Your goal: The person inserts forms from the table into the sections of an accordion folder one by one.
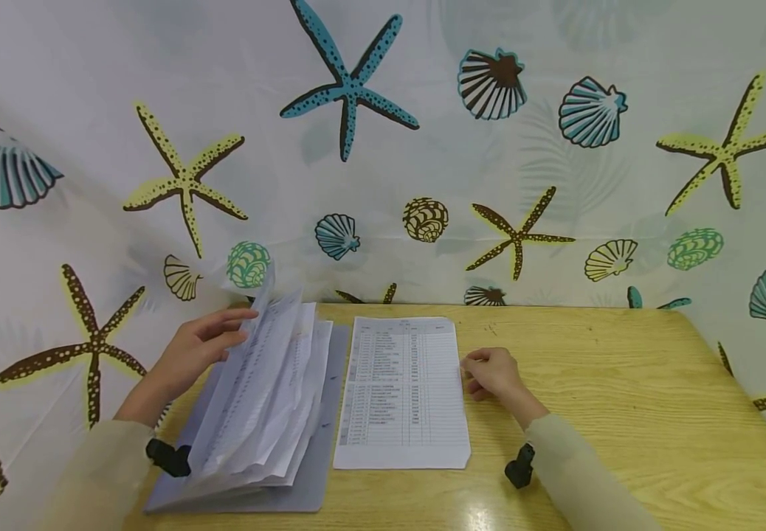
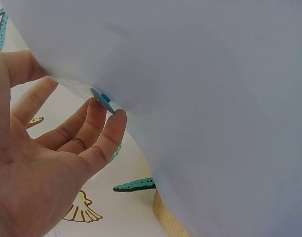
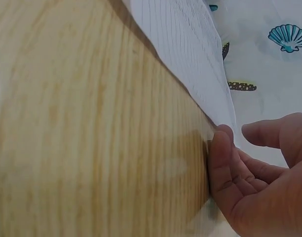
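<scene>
My left hand (image 1: pixel 204 343) grips the edge of a grey-blue folder's cover (image 1: pixel 260 310), which stands raised at a tilt. In the left wrist view, that hand (image 2: pixel 67 133) has fingertips beside a small blue snap button (image 2: pixel 102 101); the thumb tip is hidden by the cover. Several loose sheets (image 1: pixel 277 413) fan out inside the folder (image 1: pixel 303 501). To its right, a printed table sheet (image 1: pixel 409 457) lies flat. My right hand (image 1: pixel 492 372), fingers loosely bent, is at the sheet's right edge; the right wrist view shows its thumb apart from the fingers.
A light wooden table (image 1: pixel 595 398) bears the folder and sheet, with bare wood to the right of the right hand. Behind it hangs a white curtain (image 1: pixel 383 177) printed with starfish and shells. Each wrist carries a black camera (image 1: pixel 519 466).
</scene>
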Demonstrator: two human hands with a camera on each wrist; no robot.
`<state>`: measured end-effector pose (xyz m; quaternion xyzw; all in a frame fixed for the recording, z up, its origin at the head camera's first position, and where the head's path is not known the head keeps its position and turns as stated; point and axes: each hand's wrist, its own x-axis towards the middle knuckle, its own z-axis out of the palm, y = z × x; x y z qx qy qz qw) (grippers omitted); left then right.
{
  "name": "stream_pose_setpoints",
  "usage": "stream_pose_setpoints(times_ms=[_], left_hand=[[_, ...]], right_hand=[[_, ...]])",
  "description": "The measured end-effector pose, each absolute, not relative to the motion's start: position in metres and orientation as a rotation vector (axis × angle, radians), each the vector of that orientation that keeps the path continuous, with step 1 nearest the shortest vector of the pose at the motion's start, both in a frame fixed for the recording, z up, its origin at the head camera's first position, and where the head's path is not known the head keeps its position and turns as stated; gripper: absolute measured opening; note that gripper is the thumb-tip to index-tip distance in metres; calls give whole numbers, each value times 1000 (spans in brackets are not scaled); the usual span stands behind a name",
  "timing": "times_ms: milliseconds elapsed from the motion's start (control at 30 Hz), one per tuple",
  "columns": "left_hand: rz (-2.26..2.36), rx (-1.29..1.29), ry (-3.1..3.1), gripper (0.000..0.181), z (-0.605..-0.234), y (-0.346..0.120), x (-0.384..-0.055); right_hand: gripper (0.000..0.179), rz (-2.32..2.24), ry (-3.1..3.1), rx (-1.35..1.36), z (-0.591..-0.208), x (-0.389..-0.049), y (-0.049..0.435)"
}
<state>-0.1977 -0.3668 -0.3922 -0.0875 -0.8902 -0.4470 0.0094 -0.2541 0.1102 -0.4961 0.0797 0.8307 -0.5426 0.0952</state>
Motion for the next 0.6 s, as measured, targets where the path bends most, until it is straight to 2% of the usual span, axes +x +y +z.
stream_pose_setpoints(times_ms=[367, 600], left_hand=[[-1378, -259, -2793, 47, -391, -366, -197], [-1377, -267, -2785, 47, -391, -366, -197]], right_hand=[[38, -1309, 2755, 117, -502, -256, 101], [37, -1071, 2878, 152, -499, -253, 89]])
